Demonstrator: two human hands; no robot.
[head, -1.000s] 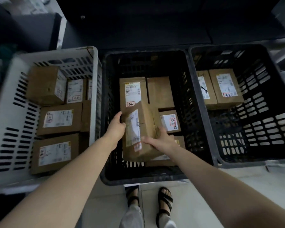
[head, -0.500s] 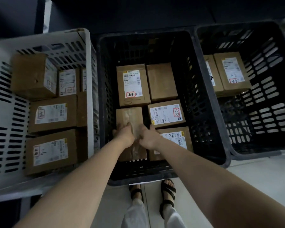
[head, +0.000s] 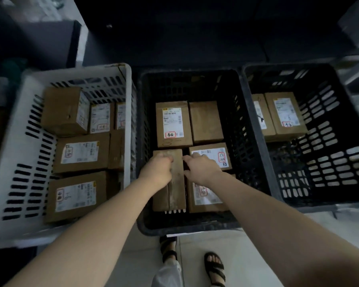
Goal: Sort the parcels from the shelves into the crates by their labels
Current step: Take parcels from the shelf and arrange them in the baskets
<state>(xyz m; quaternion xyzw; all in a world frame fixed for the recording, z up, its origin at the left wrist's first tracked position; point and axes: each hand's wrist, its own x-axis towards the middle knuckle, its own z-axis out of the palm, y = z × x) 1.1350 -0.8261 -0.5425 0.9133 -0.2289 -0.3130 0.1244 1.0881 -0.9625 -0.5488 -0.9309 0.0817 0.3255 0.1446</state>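
- Brown cardboard, no label showing: plain parcel (head: 175,195) lies flat in the near-left corner of the middle crate (head: 187,227), its long side running front to back.
- Left hand (head: 157,172) rests on top of the plain parcel, fingers (head: 164,157) curled together over its far end and clamped on it.
- Right hand (head: 201,168) is just beside, over the neighbouring box; its fingers are bent and the tips touch the plain parcel's right edge. Cannot tell whether they grip it.
- Middle crate is black and slotted, and holds four more boxes: labelled parcel (head: 172,124) at far left with a red-ringed mark, bare box (head: 205,121) at far right, sideways parcel (head: 216,156) partly under the right hand, and near parcel (head: 205,195) under the right forearm.
- White crate (head: 13,141) stands touching on the left, packed with labelled boxes.
- Right crate (head: 327,162), black, has two upright boxes (head: 284,114) against its far wall.
- Sandalled feet (head: 215,266) on pale floor (head: 247,245) below the crates.
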